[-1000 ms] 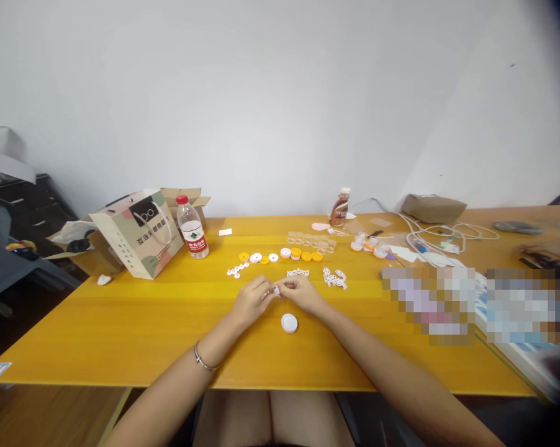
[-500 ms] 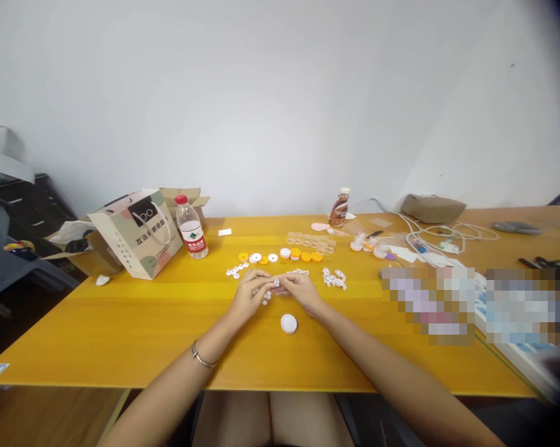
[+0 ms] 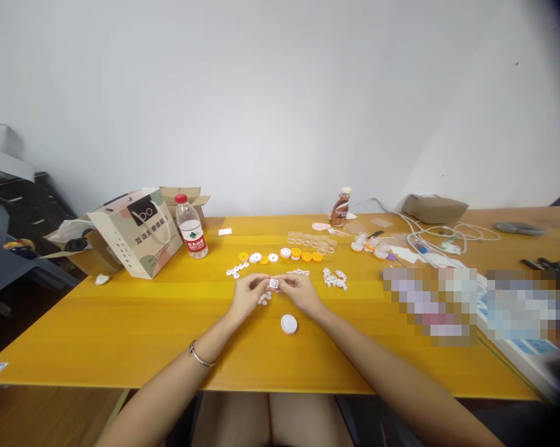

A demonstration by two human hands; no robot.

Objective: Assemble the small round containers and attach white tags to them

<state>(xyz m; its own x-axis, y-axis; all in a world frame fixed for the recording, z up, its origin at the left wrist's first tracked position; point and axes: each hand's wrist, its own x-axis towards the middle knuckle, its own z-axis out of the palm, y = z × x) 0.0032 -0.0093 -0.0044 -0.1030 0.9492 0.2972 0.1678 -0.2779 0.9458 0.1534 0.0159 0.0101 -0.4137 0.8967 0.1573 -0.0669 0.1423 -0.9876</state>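
Note:
Between the fingertips of both hands sits a small white piece with dark holes [image 3: 273, 284]. My left hand [image 3: 248, 295] pinches it from the left, and my right hand [image 3: 302, 293] pinches it from the right. Small white discs [image 3: 264, 299] lie on the table just below the fingers. Closer to me is a round white lid [image 3: 289, 324]. Beyond the hands runs a row of yellow and white round parts [image 3: 295, 254]. White pieces with holes [image 3: 334, 279] are heaped to the right, and small white knobs [image 3: 237, 269] lie to the left.
A water bottle [image 3: 191, 227] and a paper bag [image 3: 138, 233] stand at the left. Clear plastic rings [image 3: 311, 241], a brown drink bottle [image 3: 340, 208] and white cables [image 3: 415, 236] are toward the back right. A blurred-out patch [image 3: 429, 301] covers things at the right.
The white piece has turned so that more of its holed face shows. My left fingers, stretched over it before, are now drawn back to its left side.

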